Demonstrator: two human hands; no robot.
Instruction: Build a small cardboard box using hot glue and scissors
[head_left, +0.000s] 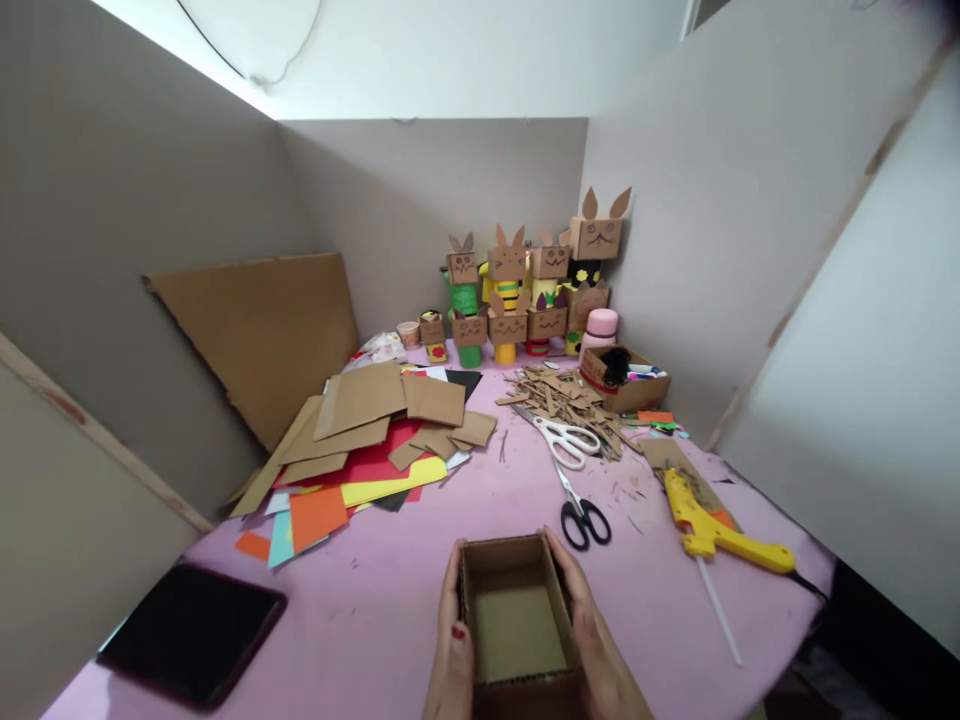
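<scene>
Between my two hands is an open-topped cardboard box (pixel 517 620), its hollow inside facing up toward me, at the near edge of the table. My left hand (pixel 452 640) presses along the box's left wall, thumb toward the near side. Along the right wall lies my right hand (pixel 589 630), with fingers reaching to the far corner. Just beyond the box are black-handled scissors (pixel 585 522), and behind them white-handled scissors (pixel 568 440). A yellow glue gun (pixel 724 535) with a white glue stick lies to the right.
Cardboard pieces (pixel 360 400) and coloured paper (pixel 319 517) are piled at the left, behind a black tablet (pixel 193 630). Cardboard scraps (pixel 559 398) lie mid-table. Several cardboard animal figures (pixel 507 325), a pink bottle (pixel 601 328) and a supply box (pixel 622 390) stand at the back. Grey partitions (pixel 435 190) enclose the table.
</scene>
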